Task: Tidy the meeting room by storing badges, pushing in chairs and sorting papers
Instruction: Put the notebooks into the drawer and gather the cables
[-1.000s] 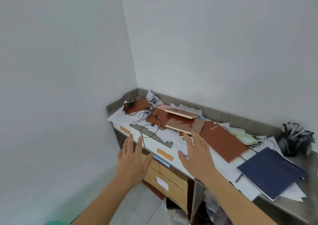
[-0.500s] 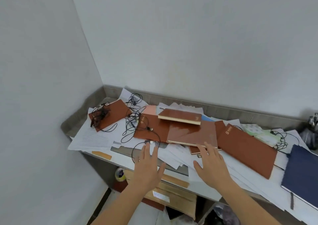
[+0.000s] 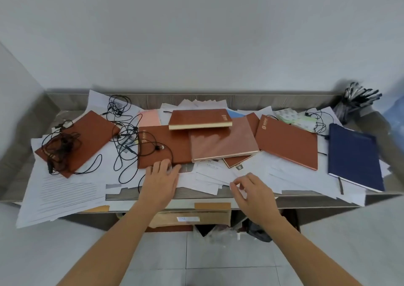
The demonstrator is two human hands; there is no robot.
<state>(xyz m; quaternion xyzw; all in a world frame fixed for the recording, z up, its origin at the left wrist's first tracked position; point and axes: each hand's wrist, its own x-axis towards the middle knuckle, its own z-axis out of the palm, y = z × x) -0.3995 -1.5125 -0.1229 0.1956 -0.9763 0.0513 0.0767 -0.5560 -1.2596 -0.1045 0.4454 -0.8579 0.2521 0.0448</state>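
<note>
- The left hand (image 3: 160,183) is reaching in at lower centre of the frame. Its fingers are lying straight and spread, with the tips pressing on the near edge of the centre notebook (image 3: 161,152), a brown one.
- The right hand (image 3: 255,195) is hovering just to the right, fingers curling in. Thumb and forefinger are meeting at the edge of the loose papers (image 3: 258,172), and I cannot tell whether a sheet is actually being pinched.
- Those papers are sprawling across the whole desk (image 3: 65,102), under everything, and hanging over the near edge at lower left.
- A thick notebook (image 3: 200,119), brown with pale page edges, is sitting on top at upper centre, overlapping a glossy notebook (image 3: 223,143) below it.
- Over at the left, another brown notebook, the left notebook (image 3: 87,137), is lying tilted, with a knot of black cables (image 3: 62,147) piling on its near corner.
- More cable is trailing rightward onto the centre notebook.
- To the right, the right notebook (image 3: 288,143) is lying at an angle, and the navy notebook (image 3: 354,156) is lying just beside it towards the right edge.
- A blurred pen pot (image 3: 354,104) is standing in the upper right corner of the desk.
- A cardboard box (image 3: 166,219) is showing under the desk, between the two forearms.
</note>
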